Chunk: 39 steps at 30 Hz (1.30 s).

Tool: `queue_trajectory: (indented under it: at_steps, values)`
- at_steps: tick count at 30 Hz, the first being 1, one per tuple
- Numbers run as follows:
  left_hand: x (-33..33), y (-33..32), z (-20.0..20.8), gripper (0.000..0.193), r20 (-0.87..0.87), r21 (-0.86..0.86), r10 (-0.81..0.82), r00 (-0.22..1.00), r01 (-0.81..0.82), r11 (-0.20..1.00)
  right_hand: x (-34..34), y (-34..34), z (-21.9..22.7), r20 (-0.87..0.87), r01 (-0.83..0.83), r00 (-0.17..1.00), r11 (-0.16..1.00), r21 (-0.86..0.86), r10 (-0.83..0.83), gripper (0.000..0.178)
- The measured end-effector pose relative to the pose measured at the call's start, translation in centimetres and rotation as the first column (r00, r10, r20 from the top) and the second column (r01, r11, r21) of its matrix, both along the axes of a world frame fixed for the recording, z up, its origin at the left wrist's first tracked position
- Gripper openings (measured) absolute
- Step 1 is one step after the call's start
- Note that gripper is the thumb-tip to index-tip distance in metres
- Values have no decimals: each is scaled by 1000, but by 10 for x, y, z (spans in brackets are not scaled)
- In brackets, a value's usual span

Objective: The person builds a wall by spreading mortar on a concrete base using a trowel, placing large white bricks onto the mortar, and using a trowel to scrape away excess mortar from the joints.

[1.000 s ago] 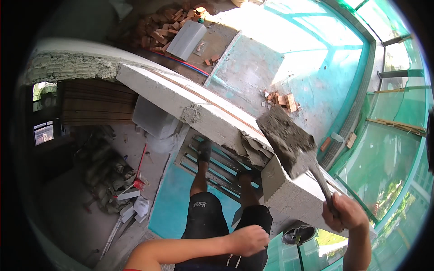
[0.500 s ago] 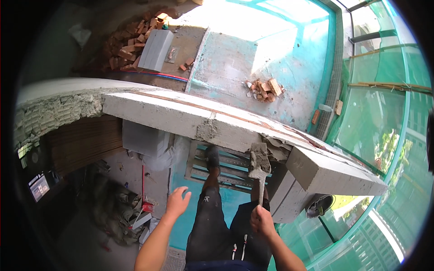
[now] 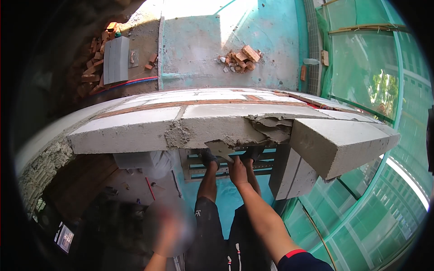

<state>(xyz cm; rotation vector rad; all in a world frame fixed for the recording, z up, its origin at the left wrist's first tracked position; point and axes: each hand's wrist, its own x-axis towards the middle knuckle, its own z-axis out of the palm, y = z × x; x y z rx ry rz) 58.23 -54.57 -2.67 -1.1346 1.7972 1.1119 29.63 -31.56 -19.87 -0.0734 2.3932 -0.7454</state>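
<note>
My right hand (image 3: 237, 172) grips a trowel, its grey, mortar-smeared blade (image 3: 220, 149) tilted at the lower edge of the pale block wall's near face (image 3: 210, 131). The hand covers the handle. Wet grey mortar (image 3: 271, 128) lies in a ragged patch on the wall top and its near edge, right of the trowel. Just beyond that patch, a pale block (image 3: 337, 142) sits at an angle on the right end of the wall. Lower left, my left hand (image 3: 168, 230) is blurred, so its fingers cannot be made out.
My feet are on a slatted metal platform (image 3: 194, 171) below the wall. Pale blocks (image 3: 293, 174) stand under its right end. Beyond the wall lie a brick heap (image 3: 242, 58), stacked grey blocks (image 3: 116, 58) and more bricks (image 3: 92, 70). Green netting (image 3: 361, 58) hangs at the right.
The trowel has moved left from in front of the mortar patch to the wall's lower near edge. My left hand is lower. The view has shifted, and the wall lies more level across it.
</note>
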Motion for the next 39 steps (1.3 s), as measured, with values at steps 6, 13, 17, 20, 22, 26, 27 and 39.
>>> queue_trajectory:
  at_steps: [6,13,17,20,22,26,27,39]
  values:
    - [-26,-7,-2,30,-93,-9,-19,996,18,1000,-16,9,-1,3,-113,993,990,-79,114,16]
    - [-105,0,13,30,2,134,98,995,-98,986,9,195,79,195,-197,972,899,390,129,14]
    - [-106,-4,21,29,-30,113,30,999,-26,993,29,268,157,385,-182,916,743,644,-109,23]
    - [-106,3,23,27,-50,81,-48,998,52,995,62,319,195,339,-24,861,636,771,-379,30]
    - [-116,13,19,26,73,105,-266,961,258,960,86,365,201,386,131,682,623,771,-621,32]
    - [-193,62,50,28,-446,63,-9,895,41,997,89,350,205,284,737,63,237,633,-957,21]
    - [-233,79,59,29,-499,68,-8,867,48,997,84,352,203,365,772,-18,219,597,-931,15]
    - [-585,366,129,73,-578,-708,-815,-50,527,470,-43,344,306,785,991,-107,-133,32,-610,29]
